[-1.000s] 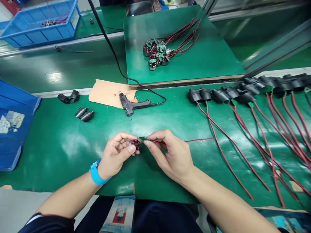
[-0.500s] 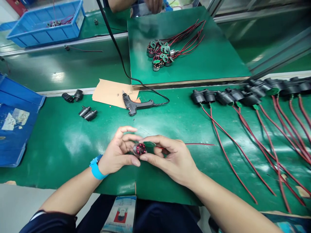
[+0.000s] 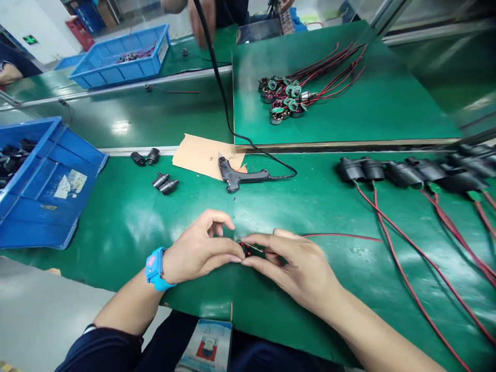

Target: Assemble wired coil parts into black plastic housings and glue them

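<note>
Between my two hands, just above the green bench, is a small motor stator [image 3: 245,249] with red windings, mostly hidden by fingers. My left hand [image 3: 203,245], wearing a blue wristband [image 3: 155,268], pinches its left side with thumb and fingertips. From the right, my right hand [image 3: 296,261] holds it and the thin round board at its end between thumb and forefinger. A red wire [image 3: 341,235] runs out behind the right hand along the bench. Beyond the hands, a black hot glue gun [image 3: 242,177] lies partly on a piece of tan cardboard [image 3: 196,155].
Several black housings with red wires [image 3: 405,174] line the right side. Stators with green boards [image 3: 284,98] are piled on the raised board [image 3: 349,121]. Loose black caps [image 3: 166,184] and a blue bin [image 3: 46,206] are at left. A co-worker's hand [image 3: 202,20] shows behind.
My left fingers have closed in on the stator, which has turned so its wound face no longer points at me. The board now sits against its end. The view has shifted left.
</note>
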A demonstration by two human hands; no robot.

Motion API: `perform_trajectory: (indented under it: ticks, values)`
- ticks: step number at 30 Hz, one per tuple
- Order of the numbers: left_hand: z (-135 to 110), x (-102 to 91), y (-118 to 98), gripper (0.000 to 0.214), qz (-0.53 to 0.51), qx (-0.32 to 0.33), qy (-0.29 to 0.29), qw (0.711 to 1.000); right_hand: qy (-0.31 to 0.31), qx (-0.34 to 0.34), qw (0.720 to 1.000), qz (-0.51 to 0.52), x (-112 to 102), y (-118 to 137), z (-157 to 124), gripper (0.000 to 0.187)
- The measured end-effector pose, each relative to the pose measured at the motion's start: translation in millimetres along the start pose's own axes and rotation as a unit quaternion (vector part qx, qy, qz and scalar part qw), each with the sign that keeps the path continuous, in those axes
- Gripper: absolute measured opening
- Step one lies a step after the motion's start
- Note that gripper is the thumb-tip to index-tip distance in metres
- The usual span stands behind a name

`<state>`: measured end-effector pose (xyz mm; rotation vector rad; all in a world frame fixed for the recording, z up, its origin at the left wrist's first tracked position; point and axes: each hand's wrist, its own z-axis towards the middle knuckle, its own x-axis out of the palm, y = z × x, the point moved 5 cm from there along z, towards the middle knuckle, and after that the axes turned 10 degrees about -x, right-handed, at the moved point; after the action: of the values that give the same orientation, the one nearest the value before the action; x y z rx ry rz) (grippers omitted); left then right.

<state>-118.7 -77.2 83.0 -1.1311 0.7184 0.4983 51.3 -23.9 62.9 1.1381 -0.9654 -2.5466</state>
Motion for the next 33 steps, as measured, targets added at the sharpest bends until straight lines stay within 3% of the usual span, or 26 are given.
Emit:
perform_trajectory:
  ticks: [8,10,12,14,17,19,22,27,30,33]
  values:
    - [2,5.8,10,0.013,0.048,0.019,0.002,0.999,0.022,-0.004,0.999,-0.038,8,-9,-2,0.03]
    - [3,-9.3,29,0.03,0.062,-0.04,-0.06,0.995,0.014,0.02,0.999,-0.045,7,-14,-3,0.028]
    - [-2,-36.7,58,0.039,0.134,-0.152,-0.178,0.963,-0.001,0.043,0.998,-0.051,5,-17,-4,0.026]
    - [-13,-62.6,89,0.037,0.244,-0.271,-0.251,0.897,-0.011,0.056,0.997,-0.047,3,-19,-5,0.025]
    - [-27,-80.2,125,0.037,0.362,-0.374,-0.215,0.827,-0.011,0.063,0.997,-0.036,2,-18,-6,0.025]
    - [-29,-81.9,133,0.033,0.384,-0.38,-0.2,0.817,-0.009,0.067,0.997,-0.035,1,-18,-6,0.025]
    - [-23,-75.0,123,0.029,0.333,-0.334,-0.219,0.854,-0.021,0.073,0.997,-0.029,-1,-19,-7,0.025]
    - [-9,-49.3,78,0.026,0.119,-0.242,-0.25,0.93,-0.05,0.099,0.994,-0.022,-9,-21,-6,0.023]
    - [-2,-21.8,49,0.03,0.038,-0.181,-0.196,0.963,-0.063,0.121,0.99,-0.029,-14,-22,-5,0.024]
    - [3,8.3,32,0.031,-0.016,-0.152,-0.099,0.983,-0.082,0.141,0.986,-0.032,-20,-22,-5,0.025]
